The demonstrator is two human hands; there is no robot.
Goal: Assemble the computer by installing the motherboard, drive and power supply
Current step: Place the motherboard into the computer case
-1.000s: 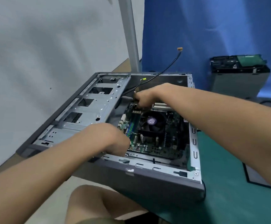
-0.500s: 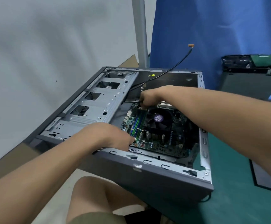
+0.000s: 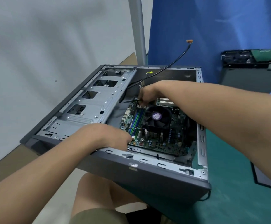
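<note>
An open grey computer case (image 3: 147, 160) lies on its side on a green mat. Inside it sits the green motherboard (image 3: 162, 143) with a black CPU fan (image 3: 157, 116). My left hand (image 3: 105, 135) reaches over the case's near rim, and its curled fingers grip the board's near left corner. My right hand (image 3: 147, 94) grips the board's far edge with curled fingers; a thin dark strip sticks out to the left from under them. The grey power supply (image 3: 248, 78) stands at the back right, outside the case, with a drive (image 3: 238, 57) on top.
A metal drive cage (image 3: 89, 110) fills the case's left half. A loose black cable (image 3: 177, 60) arches up out of the case's far side. Behind stand a grey pole (image 3: 139, 29) and a blue backdrop. My knee (image 3: 99, 191) is below the case's near wall.
The view has shifted a little; both hands keep their places at the board's near corner and far edge. More of the board's left side shows now.
</note>
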